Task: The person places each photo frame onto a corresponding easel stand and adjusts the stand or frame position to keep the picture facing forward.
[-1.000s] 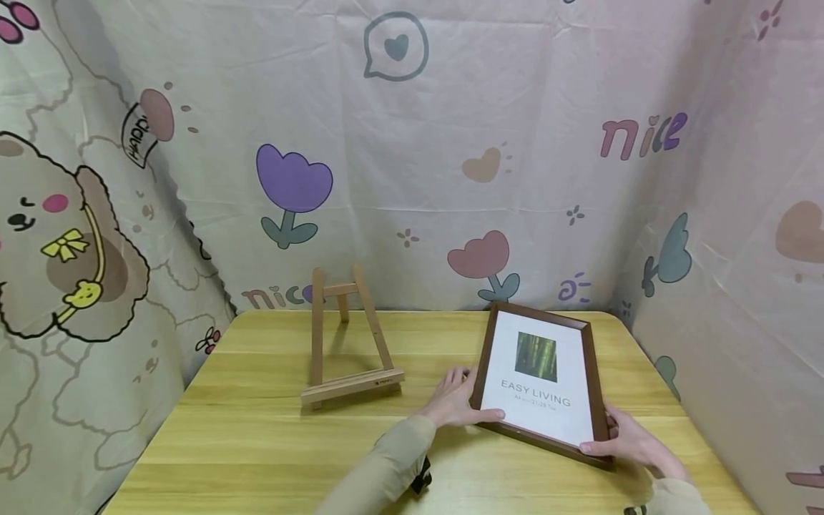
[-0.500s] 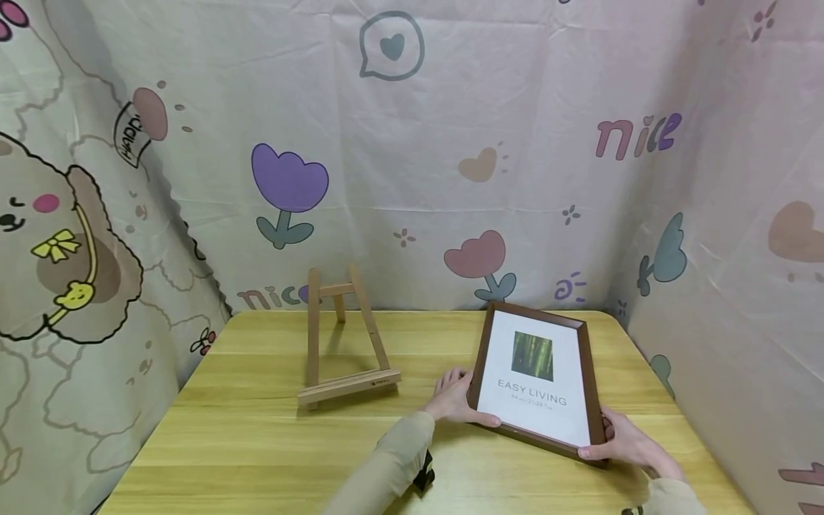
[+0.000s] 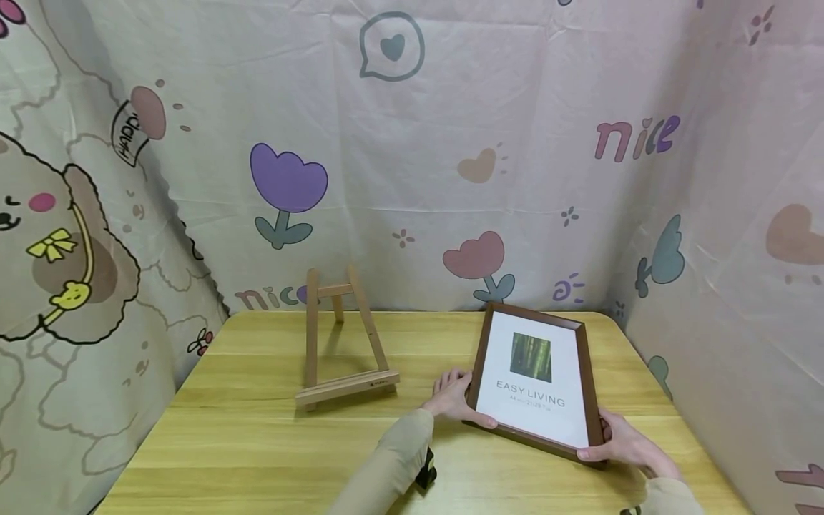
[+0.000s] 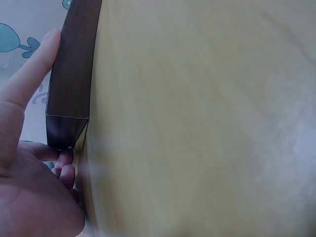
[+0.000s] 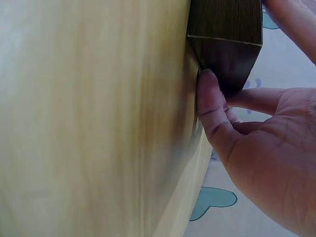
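A brown picture frame (image 3: pixel 532 386) with a white "EASY LIVING" print lies at the right of the table, turned a little askew. My left hand (image 3: pixel 453 400) grips its near left corner, thumb on the front edge and fingers curled at the side. At the near right corner my right hand (image 3: pixel 621 442) holds it, thumb over the front and fingers around the side. Each wrist view shows a mitred corner of the picture frame (image 4: pixel 74 74), the fingertips tucked low beside it near the tabletop. To the left stands a small wooden easel (image 3: pixel 347 386), apart from both hands.
The yellow wood-grain table (image 3: pixel 257 443) reaches back to a printed fabric curtain (image 3: pixel 386 143), which also hangs along both sides. A black wrist strap (image 3: pixel 425 470) sits at the left sleeve. The easel's ledge juts toward the front.
The whole scene shifts slightly left in the head view. Both hands keep their grip on the picture frame, which stays in place on the table.
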Available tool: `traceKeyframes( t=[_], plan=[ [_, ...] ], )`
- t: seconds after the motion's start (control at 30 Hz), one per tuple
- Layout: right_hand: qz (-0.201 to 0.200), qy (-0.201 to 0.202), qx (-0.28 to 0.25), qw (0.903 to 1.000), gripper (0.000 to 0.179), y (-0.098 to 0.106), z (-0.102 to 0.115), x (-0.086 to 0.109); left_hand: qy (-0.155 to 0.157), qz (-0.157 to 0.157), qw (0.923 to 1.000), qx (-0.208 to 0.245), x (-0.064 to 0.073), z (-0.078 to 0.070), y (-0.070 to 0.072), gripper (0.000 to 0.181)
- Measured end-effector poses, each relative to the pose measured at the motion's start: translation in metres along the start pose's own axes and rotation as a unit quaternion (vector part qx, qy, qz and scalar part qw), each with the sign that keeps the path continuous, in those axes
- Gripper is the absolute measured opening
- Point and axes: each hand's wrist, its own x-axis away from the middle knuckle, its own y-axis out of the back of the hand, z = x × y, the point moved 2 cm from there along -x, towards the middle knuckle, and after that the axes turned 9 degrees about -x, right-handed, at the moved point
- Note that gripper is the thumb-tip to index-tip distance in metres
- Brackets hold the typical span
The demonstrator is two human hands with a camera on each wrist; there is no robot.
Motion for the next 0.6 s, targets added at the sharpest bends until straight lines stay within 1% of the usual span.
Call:
traceKeyframes(
  t=[0.07, 0.2, 0.3, 0.5, 0.6],
  plan=[
    [0.003, 0.007, -0.005, 1.0, 0.093, 0.0002, -0.0001, -0.0001, 0.003, 0.002, 1.0, 0.005, -0.0002, -0.0001, -0.0001, 0.111],
    [0.013, 0.035, -0.022, 0.9991, 0.086, -0.0003, -0.0011, 0.0003, 0.007, 0.0, 0.9997, 0.024, 0.0013, -0.0002, 0.0005, 0.11],
    [0.012, 0.05, -0.018, 0.9985, 0.082, -0.0011, -0.0015, 0.0011, 0.009, -0.006, 0.9995, 0.028, 0.0023, -0.0001, 0.0002, 0.11],
    [-0.009, 0.047, 0.015, 0.9987, 0.082, -0.0021, -0.0013, 0.004, 0.008, -0.017, 0.9992, 0.035, 0.004, -0.0011, -0.0005, 0.111],
    [-0.018, 0.047, 0.019, 0.9986, 0.082, -0.002, -0.0009, 0.0063, 0.006, -0.022, 0.9988, 0.043, 0.0048, -0.0018, -0.0011, 0.111]
  ],
)
